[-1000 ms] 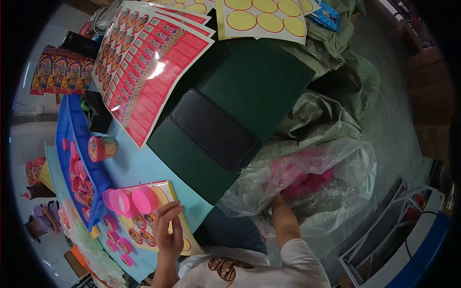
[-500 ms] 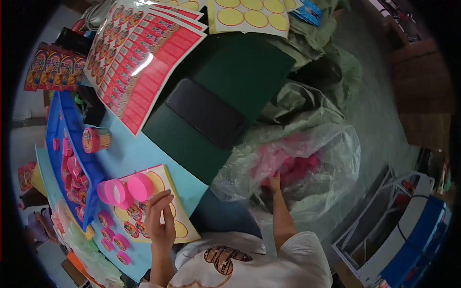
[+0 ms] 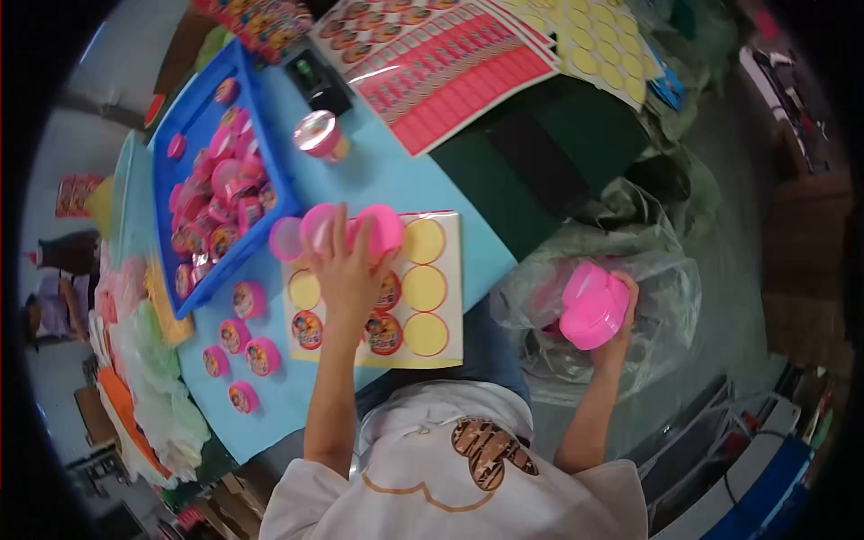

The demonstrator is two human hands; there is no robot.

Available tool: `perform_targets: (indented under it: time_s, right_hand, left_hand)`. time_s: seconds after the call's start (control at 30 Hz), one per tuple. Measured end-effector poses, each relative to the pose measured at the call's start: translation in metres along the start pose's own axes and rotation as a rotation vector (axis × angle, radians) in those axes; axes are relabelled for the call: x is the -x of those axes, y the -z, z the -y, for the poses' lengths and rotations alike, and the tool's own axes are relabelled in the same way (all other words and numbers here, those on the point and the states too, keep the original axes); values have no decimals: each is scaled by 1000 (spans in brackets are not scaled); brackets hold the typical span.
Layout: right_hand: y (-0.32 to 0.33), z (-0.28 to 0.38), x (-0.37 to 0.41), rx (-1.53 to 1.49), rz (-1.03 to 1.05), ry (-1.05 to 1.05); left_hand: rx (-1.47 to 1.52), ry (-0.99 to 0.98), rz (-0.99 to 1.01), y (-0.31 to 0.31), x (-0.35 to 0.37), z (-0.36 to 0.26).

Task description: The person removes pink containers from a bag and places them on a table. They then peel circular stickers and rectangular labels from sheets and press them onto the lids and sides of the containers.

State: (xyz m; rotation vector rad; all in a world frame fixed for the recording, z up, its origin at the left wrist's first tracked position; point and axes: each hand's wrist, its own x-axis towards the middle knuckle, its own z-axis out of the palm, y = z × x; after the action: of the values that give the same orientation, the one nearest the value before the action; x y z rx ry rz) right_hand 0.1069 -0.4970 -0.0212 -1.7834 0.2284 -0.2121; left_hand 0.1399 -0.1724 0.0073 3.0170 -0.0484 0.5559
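Note:
My left hand reaches over a sticker sheet, fingers spread, fingertips on a row of pink lids along its far edge. Part of the sheet lies hidden under the hand and forearm. Round printed stickers and yellow blank circles show on the sheet. My right hand is closed around several pink lids, held above a clear plastic bag with more pink in it. Left of the sheet, several pink lids with stickers lie on the light-blue table.
A blue tray full of pink stickered lids stands at the left. Behind the sheet is a jar with a shiny top. Red printed sheets and a dark phone lie on a dark green board. Another person is at far left.
My right hand has come up out of the bag with pink lids in it. My left hand has moved forward onto the row of lids. The view has turned left.

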Motion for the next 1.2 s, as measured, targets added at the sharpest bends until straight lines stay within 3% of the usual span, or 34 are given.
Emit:
perform_targets:
  time_s: [0.13, 0.37, 0.43, 0.47, 0.57, 0.63, 0.67, 0.77, 0.93, 1.0, 1.07, 1.1, 1.17, 1.2]
  right_hand:
    - [-105, 87, -19, -45, 321, 96]
    - [-249, 111, -44, -60, 592, 95]
    - [-276, 111, -45, -55, 659, 0]
    - [-284, 107, -47, 97, 641, 90]
    - [-284, 95, -42, -102, 543, 52]
    - [-263, 89, -41, -47, 514, 117]
    - [-249, 85, -40, -5, 487, 189]
    - [-197, 73, -19, 54, 441, 42]
    - [-115, 38, 51, 236, 279, -227]
    - [-92, 13, 79, 222, 470, -417]
    - [-93, 12, 100, -183, 674, -932]
    - [-102, 14, 108, -191, 658, -939]
    - [-119, 18, 119, -328, 782, -614]
    - [-125, 22, 117, -331, 768, -620]
  left_hand:
    - [92, 79, -37, 11, 25, 27]
    - [-45, 386, -43, 39, 95, 94]
    - [-175, 437, -127, 40, 106, 110]
    - [-173, 450, -123, 42, 108, 113]
    - [-144, 558, -217, 48, 115, 108]
    - [100, 359, -251, 49, 124, 93]
    - [259, 246, -162, 49, 128, 84]
    - [554, 57, 44, 39, 137, 43]
    - [548, 118, 181, 26, 144, 8]
    - [373, 25, 187, 19, 148, 9]
    - [384, 33, 143, 17, 148, 1]
    - [394, -14, 110, 15, 147, 0]
    - [416, -68, 90, 14, 147, -3]
    - [459, -46, 82, 15, 145, -5]
